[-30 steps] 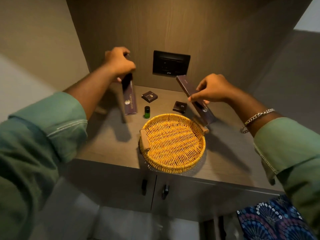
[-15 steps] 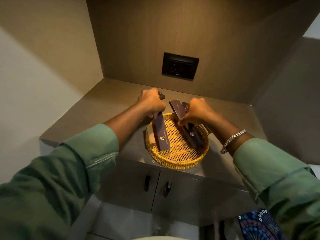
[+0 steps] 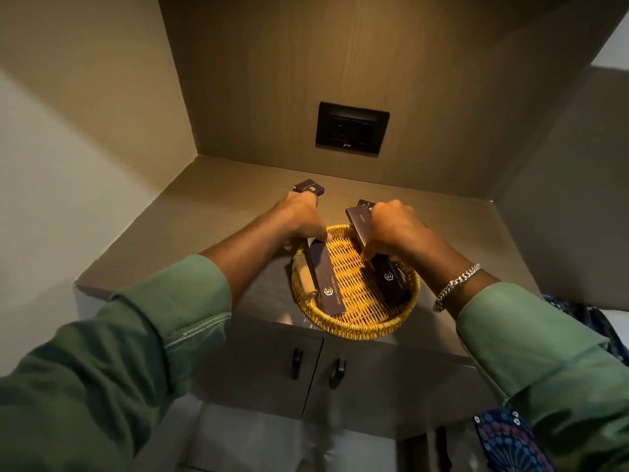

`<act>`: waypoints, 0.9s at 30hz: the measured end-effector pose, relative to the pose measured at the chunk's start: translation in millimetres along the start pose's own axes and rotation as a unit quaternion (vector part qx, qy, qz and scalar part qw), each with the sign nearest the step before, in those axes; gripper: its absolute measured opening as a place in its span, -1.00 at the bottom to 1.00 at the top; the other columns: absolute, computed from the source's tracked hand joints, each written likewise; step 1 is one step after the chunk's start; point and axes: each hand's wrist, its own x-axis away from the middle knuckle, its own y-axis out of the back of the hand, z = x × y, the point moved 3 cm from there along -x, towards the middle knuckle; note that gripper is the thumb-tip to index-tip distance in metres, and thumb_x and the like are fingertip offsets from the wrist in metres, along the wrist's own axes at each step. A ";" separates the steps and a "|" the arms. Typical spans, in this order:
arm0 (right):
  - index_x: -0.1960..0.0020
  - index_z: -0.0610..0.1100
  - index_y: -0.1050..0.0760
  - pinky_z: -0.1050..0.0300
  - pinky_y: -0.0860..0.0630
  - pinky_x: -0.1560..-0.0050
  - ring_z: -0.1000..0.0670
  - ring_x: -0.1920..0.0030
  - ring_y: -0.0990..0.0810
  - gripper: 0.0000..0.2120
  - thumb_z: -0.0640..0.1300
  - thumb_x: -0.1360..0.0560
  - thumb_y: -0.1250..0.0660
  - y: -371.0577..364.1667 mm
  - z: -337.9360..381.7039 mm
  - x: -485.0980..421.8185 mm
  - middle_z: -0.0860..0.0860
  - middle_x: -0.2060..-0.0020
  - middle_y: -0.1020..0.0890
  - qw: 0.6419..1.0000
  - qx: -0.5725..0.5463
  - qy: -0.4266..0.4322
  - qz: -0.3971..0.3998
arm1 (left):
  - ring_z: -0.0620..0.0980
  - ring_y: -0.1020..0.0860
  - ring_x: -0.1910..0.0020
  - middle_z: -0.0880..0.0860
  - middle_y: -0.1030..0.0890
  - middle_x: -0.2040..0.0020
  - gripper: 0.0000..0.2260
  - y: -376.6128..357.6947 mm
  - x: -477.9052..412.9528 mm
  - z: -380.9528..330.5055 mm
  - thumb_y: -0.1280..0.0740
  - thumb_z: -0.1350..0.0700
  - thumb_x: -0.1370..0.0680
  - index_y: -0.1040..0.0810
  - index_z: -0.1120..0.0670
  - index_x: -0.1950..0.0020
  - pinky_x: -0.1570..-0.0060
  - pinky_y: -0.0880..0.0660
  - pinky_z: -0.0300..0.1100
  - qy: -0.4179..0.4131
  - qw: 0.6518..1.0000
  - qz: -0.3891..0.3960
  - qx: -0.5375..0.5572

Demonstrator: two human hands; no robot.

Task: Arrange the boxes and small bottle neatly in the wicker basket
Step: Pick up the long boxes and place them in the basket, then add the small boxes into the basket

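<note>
Your left hand (image 3: 301,221) grips the far end of a long dark box (image 3: 326,279) that lies in the left part of the round wicker basket (image 3: 357,323), beside its wooden left handle (image 3: 304,275). Just beyond that hand, a small dark box (image 3: 309,188) sits on the desk (image 3: 204,212). The basket stands at the desk's near edge, above two cabinet doors. Your right hand (image 3: 391,233) holds a second long box (image 3: 388,277), tilted, its near end down in the basket's right side and its far end raised past the rim. Another small box (image 3: 366,203) peeks out behind it. The small bottle is hidden. Bare desk lies open to the left and far side.
</note>
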 end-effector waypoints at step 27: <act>-0.21 -0.15 -0.57 0.02 -0.59 -0.11 -0.08 -0.10 -0.60 -0.55 -0.14 -0.35 -0.55 3.0 -46.6 -137.8 -0.10 -0.10 -0.65 0.991 -0.035 0.120 0.047 | 0.14 -0.52 -0.12 0.17 -0.52 -0.22 -0.51 24.1 -139.8 10.3 -0.45 0.04 -0.44 -0.41 0.11 -0.31 -0.11 -0.51 0.02 -0.010 0.998 -0.010 -0.063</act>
